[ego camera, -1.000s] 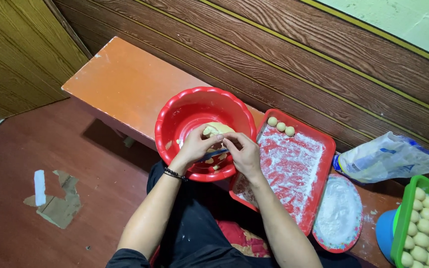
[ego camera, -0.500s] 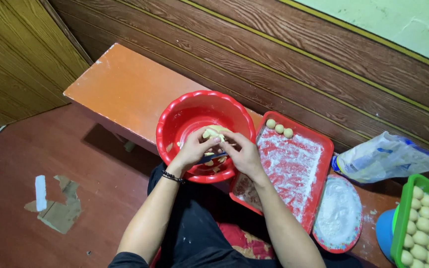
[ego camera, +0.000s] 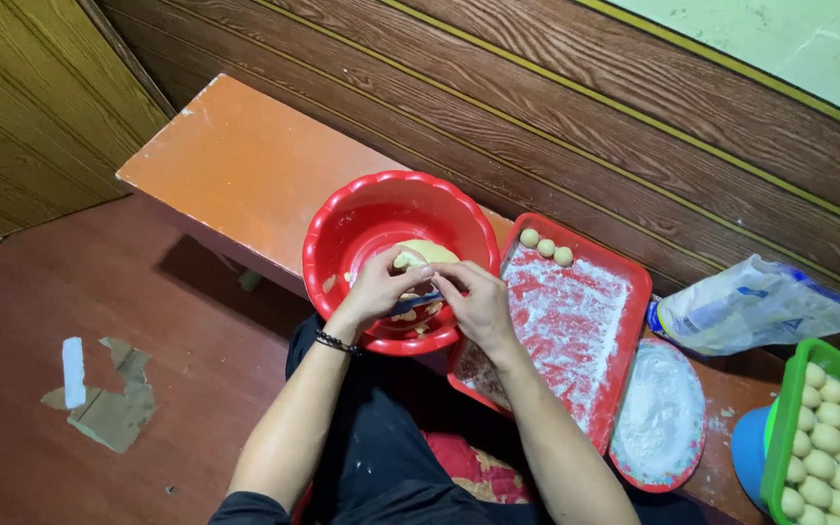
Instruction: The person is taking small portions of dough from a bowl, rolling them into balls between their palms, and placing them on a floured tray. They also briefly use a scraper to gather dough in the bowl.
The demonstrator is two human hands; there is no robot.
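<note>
Two bare hands meet over a red bowl (ego camera: 362, 219) on an orange counter (ego camera: 235, 165), the left hand (ego camera: 378, 287) and right hand (ego camera: 475, 303) pinching at a pale yellow lump of dough (ego camera: 420, 255). The grip of both hands is closed on dough at the fingertips, with what looks like a dark blade just beneath them, though too hidden to be sure. The lump sits in the bowl just beyond the grip; its long axis appears to run left to right, pointing no clear way. To the right of the grip a red floured tray (ego camera: 624, 292) holds three small dough balls (ego camera: 545, 247) at its far corner. One risk, judging from here: the bowl overhangs the counter's near edge, so a hard downward press could tip it into the lap.
</note>
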